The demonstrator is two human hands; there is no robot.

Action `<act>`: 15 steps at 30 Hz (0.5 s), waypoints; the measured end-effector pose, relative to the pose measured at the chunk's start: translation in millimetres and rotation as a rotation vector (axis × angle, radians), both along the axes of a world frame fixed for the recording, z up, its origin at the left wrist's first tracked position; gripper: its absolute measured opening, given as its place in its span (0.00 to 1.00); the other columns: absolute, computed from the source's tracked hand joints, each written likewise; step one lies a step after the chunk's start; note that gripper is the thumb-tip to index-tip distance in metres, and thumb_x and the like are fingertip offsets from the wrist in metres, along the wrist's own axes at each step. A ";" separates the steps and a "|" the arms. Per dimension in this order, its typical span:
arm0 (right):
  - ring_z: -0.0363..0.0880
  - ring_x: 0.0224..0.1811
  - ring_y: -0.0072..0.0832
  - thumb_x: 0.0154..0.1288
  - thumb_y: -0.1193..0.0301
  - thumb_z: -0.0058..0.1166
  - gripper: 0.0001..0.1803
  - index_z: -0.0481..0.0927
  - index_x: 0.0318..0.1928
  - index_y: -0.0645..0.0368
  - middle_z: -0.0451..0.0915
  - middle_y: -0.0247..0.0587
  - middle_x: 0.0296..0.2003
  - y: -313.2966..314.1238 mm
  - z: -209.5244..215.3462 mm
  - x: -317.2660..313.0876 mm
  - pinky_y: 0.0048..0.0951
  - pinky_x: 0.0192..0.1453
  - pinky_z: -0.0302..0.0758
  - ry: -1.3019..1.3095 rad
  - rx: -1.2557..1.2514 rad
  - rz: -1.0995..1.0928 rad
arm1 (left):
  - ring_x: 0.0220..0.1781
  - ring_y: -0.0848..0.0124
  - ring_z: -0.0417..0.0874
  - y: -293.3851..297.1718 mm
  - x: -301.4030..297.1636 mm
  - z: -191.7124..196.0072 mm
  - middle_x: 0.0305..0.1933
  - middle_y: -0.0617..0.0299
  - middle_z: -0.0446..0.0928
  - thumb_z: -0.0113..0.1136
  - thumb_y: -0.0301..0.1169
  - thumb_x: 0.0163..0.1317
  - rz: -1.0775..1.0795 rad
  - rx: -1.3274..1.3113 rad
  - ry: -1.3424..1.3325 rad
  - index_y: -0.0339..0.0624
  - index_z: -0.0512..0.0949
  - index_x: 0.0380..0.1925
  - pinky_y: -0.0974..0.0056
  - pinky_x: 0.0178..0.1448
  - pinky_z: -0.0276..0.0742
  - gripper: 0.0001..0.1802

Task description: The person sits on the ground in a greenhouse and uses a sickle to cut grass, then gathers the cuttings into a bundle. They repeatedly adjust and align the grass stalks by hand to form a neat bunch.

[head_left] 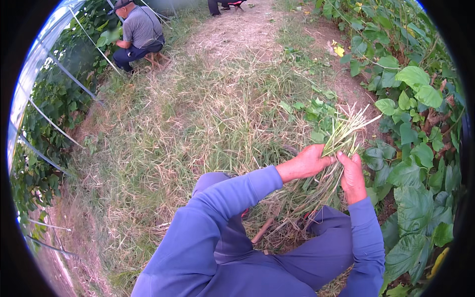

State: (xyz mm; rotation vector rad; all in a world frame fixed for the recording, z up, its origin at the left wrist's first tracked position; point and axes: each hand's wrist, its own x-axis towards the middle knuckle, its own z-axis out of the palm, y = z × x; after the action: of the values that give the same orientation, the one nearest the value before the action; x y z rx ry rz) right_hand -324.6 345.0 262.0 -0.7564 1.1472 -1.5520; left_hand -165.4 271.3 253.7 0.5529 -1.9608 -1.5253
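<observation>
My left hand and my right hand both grip a bundle of long green and straw-coloured grass stalks. The stalk tips fan out up and to the right, beyond my fingers. The lower part of the bundle hangs down between my knees toward the ground. Both my arms are in blue sleeves, and my legs are in blue trousers below them.
A leafy vine row runs along the right, close to my right hand. Dry grass covers the path ahead. Another person crouches far off at the upper left beside plants and a plastic greenhouse wall.
</observation>
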 end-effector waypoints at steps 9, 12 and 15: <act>0.80 0.41 0.24 0.61 0.77 0.56 0.18 0.74 0.52 0.64 0.81 0.37 0.43 1.9 5.7 6.5 0.28 0.47 0.77 -0.032 -0.004 0.011 | 0.45 0.67 0.79 3.4 6.3 8.7 0.42 0.50 0.80 0.55 0.32 0.64 -0.011 -0.015 -0.080 0.35 0.74 0.51 0.59 0.53 0.73 0.18; 0.80 0.41 0.23 0.58 0.77 0.58 0.19 0.74 0.52 0.63 0.81 0.37 0.43 2.0 7.7 10.7 0.27 0.47 0.76 0.003 -0.022 0.022 | 0.47 0.65 0.79 3.2 7.8 5.4 0.44 0.49 0.80 0.55 0.32 0.64 -0.014 -0.015 -0.111 0.35 0.73 0.52 0.59 0.54 0.73 0.18; 0.79 0.40 0.23 0.55 0.78 0.58 0.20 0.75 0.50 0.63 0.81 0.36 0.41 2.8 8.3 12.7 0.26 0.47 0.75 0.065 -0.026 0.036 | 0.49 0.65 0.79 5.8 9.8 9.7 0.46 0.48 0.80 0.55 0.33 0.64 -0.037 -0.009 -0.126 0.36 0.73 0.53 0.59 0.54 0.74 0.19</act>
State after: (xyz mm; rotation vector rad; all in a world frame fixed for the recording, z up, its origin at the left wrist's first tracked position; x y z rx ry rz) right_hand -311.9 347.8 270.3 -0.8457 1.1563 -1.5245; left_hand -155.6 277.1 263.4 0.6263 -2.0821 -1.5371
